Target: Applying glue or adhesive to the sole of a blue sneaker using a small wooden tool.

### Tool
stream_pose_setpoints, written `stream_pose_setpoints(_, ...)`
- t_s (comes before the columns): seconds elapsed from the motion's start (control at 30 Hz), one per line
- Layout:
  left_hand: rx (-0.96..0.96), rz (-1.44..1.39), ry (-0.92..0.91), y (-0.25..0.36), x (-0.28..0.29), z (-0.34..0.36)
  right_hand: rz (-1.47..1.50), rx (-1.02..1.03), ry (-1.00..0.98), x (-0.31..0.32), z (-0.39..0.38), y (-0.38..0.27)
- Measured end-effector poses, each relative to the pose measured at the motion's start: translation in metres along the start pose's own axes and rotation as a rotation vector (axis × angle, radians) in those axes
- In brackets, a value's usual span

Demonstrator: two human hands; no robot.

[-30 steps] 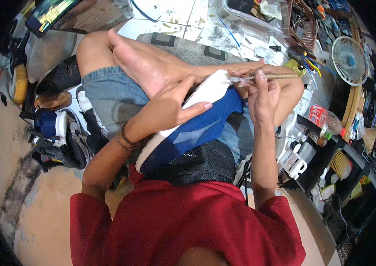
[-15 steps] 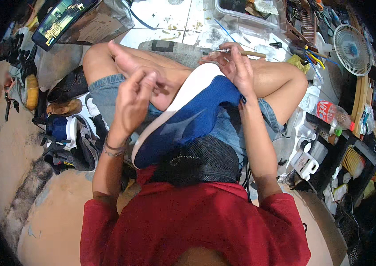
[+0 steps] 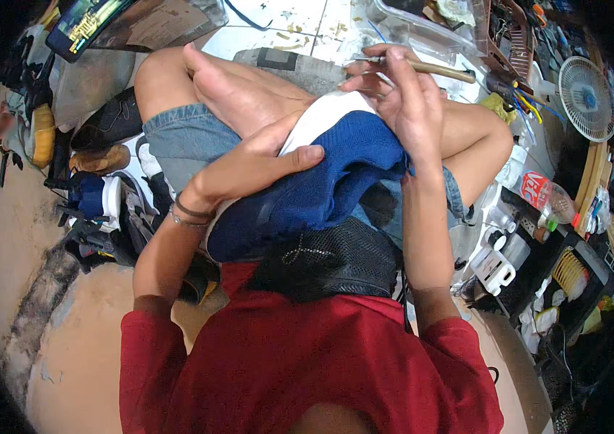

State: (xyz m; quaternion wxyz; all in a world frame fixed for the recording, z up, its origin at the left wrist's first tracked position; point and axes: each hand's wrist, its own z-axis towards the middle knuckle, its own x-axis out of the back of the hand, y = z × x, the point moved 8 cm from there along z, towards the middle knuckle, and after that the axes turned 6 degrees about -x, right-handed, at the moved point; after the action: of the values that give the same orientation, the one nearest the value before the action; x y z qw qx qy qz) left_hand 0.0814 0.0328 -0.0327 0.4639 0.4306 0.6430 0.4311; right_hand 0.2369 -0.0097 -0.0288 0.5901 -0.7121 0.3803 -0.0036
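Note:
A blue knit shoe with a white sole (image 3: 354,152) lies tilted across my lap, its toe to the lower left. My left hand (image 3: 267,160) is closed around its middle, thumb on the blue upper and fingers hidden behind the sole. Above the shoe's other end, my right hand (image 3: 412,101) holds a wooden-handled awl (image 3: 444,71) between bent fingers. Its thin metal shaft points left; the tip is hard to make out. The right wrist is close beside the shoe's blue fabric.
Several shoes (image 3: 97,199) crowd my left side, below a phone (image 3: 90,25) propped against a box. A plastic bottle (image 3: 546,195), a white jug (image 3: 493,271) and a fan (image 3: 587,98) stand on the right. A clear bin (image 3: 430,29) is ahead.
My left hand has come down from the air and taken hold of the shoe. The shoe's upper has turned more toward me. My right hand has moved slightly up and right with the awl.

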Motion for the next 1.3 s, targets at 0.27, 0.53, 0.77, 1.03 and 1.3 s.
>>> stream_pose_setpoints(0.27,0.044,-0.231,-0.079,-0.01,-0.004,0.002,-0.195,0.045,0.087,-0.016,-0.004,-0.01)
stream_pose_setpoints(0.53,-0.002,-0.311,-0.051,-0.014,0.0,0.0,-0.289,0.005,0.103,-0.023,-0.005,-0.014)
stream_pose_setpoints(0.77,0.055,-0.297,-0.067,-0.019,0.012,0.0,-0.292,0.065,0.127,-0.03,0.001,-0.027)
stream_pose_setpoints(1.03,-0.076,-0.397,-0.044,-0.017,0.033,0.004,-0.836,0.542,0.193,-0.008,0.113,-0.091)
stream_pose_setpoints(1.3,-0.014,-0.508,-0.124,-0.021,0.056,0.015,-1.537,0.574,0.13,0.001,0.254,-0.043)
